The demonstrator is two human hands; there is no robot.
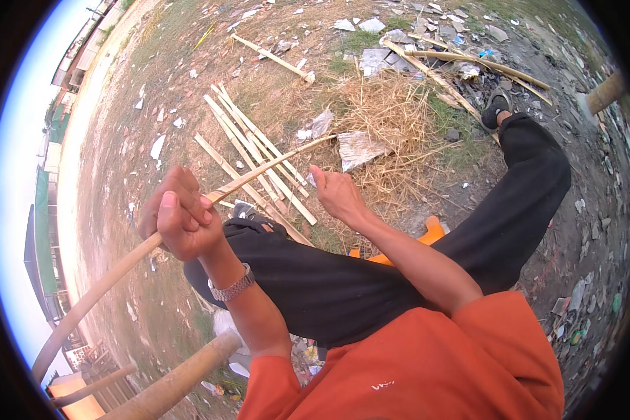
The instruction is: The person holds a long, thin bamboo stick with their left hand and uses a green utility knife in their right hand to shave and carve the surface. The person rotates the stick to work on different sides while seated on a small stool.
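Note:
My left hand (178, 220) is closed around a long thin bamboo strip (112, 276) that runs from the lower left up past my knee toward the dry grass. A metal watch sits on that wrist. My right hand (336, 194) is further along, near the strip's thin end, with fingers curled around something small and pale; I cannot tell what it is. Both arms reach over my black trousers (343, 280), and I wear an orange shirt.
Several split bamboo slats (259, 157) lie on the ground beyond my hands. A heap of dry straw (388, 119) and long bamboo poles (469, 63) lie further off, among scattered litter. A thick bamboo pole (178, 381) leans at lower left. An orange seat (430, 231) shows under my legs.

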